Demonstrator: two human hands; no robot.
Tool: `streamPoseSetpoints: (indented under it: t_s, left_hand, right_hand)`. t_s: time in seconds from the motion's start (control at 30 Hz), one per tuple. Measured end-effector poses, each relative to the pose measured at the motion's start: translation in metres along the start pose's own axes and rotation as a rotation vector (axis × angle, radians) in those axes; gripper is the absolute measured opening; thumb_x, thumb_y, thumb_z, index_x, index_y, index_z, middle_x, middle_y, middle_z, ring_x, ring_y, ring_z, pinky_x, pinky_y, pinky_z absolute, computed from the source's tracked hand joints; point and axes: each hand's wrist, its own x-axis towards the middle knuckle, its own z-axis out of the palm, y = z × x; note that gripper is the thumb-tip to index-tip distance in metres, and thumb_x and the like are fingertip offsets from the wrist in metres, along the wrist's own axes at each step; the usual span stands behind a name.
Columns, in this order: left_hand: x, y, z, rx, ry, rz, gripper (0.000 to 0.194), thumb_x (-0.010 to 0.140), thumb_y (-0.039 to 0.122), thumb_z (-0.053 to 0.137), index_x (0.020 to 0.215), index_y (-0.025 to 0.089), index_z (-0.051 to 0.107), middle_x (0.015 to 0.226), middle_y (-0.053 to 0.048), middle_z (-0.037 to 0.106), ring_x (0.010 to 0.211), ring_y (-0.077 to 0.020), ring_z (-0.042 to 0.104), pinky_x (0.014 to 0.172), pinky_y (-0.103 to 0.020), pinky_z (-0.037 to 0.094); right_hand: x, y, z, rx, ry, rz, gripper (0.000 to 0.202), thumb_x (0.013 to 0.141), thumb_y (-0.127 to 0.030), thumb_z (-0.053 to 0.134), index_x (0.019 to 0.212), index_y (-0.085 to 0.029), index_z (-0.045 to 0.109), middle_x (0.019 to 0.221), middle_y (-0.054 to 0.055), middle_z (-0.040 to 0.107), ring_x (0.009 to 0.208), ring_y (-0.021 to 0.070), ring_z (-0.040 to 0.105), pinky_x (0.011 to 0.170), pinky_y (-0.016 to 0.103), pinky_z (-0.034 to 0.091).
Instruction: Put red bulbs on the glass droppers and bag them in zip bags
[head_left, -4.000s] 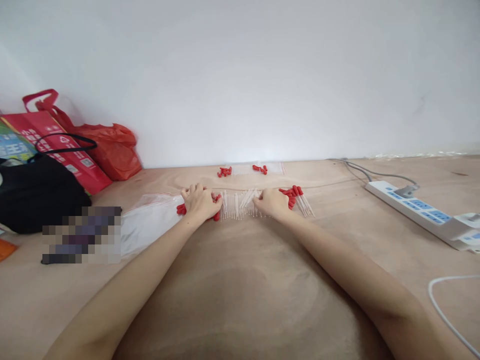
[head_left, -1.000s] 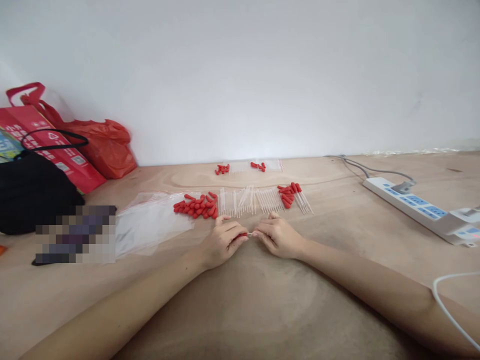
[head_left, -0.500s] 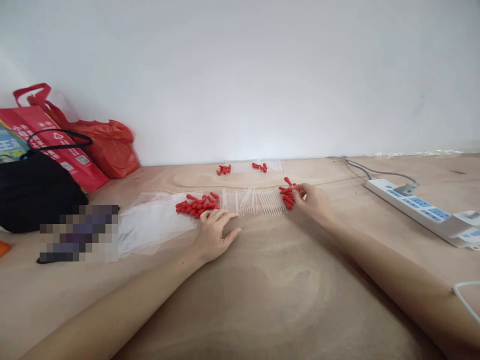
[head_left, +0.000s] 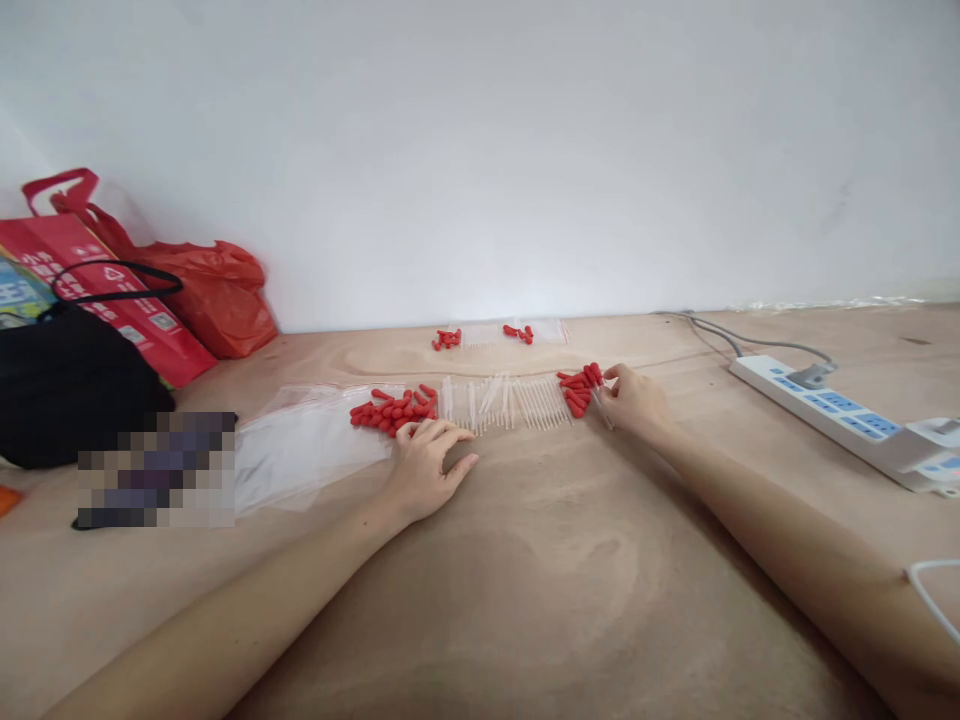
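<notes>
My left hand [head_left: 426,465] rests on the table with fingers stretched out and thumb apart. Its fingertips lie beside a pile of red rubber bulbs [head_left: 390,410] and the near ends of clear glass tubes [head_left: 487,402]. Another row of glass tubes [head_left: 544,402] is laid side by side further right. At that row's right end is a smaller pile of red rubber bulbs [head_left: 576,392]. Beside it, my right hand [head_left: 636,400] pinches a dropper [head_left: 603,410], a slim clear tube that appears topped by a red bulb.
Clear plastic bags [head_left: 307,450] lie left of my left hand. Near the wall are more red bulbs [head_left: 448,340] and another clear bag [head_left: 553,332]. A power strip [head_left: 832,410] stands at right; a red bag [head_left: 214,300] and a black bag [head_left: 75,390] at left.
My right hand has shifted slightly right, and a clear tube now shows beneath its fingertips. The red bulb lying above the right pile is no longer there. My left hand stays put.
</notes>
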Motion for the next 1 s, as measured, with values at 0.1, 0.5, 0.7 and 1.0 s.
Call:
streamPoseSetpoints:
  t_s: [0.1,0.5,0.7,1.0]
  left_hand:
    - [-0.0007,0.0,-0.0002,0.004,-0.007,0.0,0.015,0.078,0.029,0.052,0.091,0.022,0.058,0.091,-0.002,0.061,0.089,-0.0209,0.052,0.082,-0.042,0.024]
    - [-0.0002,0.0013,-0.0002,0.017,-0.016,-0.01,0.012,0.078,0.029,0.052,0.086,0.023,0.059,0.092,0.0,0.062,0.09,-0.02,0.053,0.083,-0.04,0.024]
    - [-0.0007,0.0007,0.0,0.012,-0.025,-0.004,0.012,0.079,0.03,0.051,0.085,0.023,0.059,0.091,0.0,0.062,0.089,-0.0194,0.053,0.083,-0.04,0.024]
    - [0.0001,-0.0003,0.0003,0.013,-0.017,-0.004,0.012,0.079,0.03,0.051,0.084,0.023,0.059,0.09,0.0,0.062,0.088,-0.0199,0.053,0.083,-0.04,0.024]
  right_hand:
    - [0.001,0.0001,0.001,-0.023,-0.011,-0.008,0.028,0.079,-0.031,0.043,0.101,-0.019,0.054,0.079,0.008,0.065,0.076,0.0228,0.059,0.059,0.028,0.033]
    - [0.0019,0.0022,0.0015,-0.047,-0.027,0.042,0.033,0.08,-0.042,0.041,0.1,-0.02,0.057,0.082,0.007,0.065,0.08,0.0239,0.059,0.066,0.031,0.035]
    - [0.0043,0.0039,-0.003,-0.066,-0.043,0.075,0.037,0.077,-0.049,0.042,0.089,-0.018,0.059,0.08,0.009,0.065,0.082,0.0254,0.059,0.067,0.032,0.036]
    - [0.0055,0.0038,-0.007,-0.071,-0.053,0.064,0.035,0.075,-0.05,0.042,0.073,-0.019,0.059,0.069,0.008,0.063,0.074,0.0232,0.058,0.065,0.032,0.037]
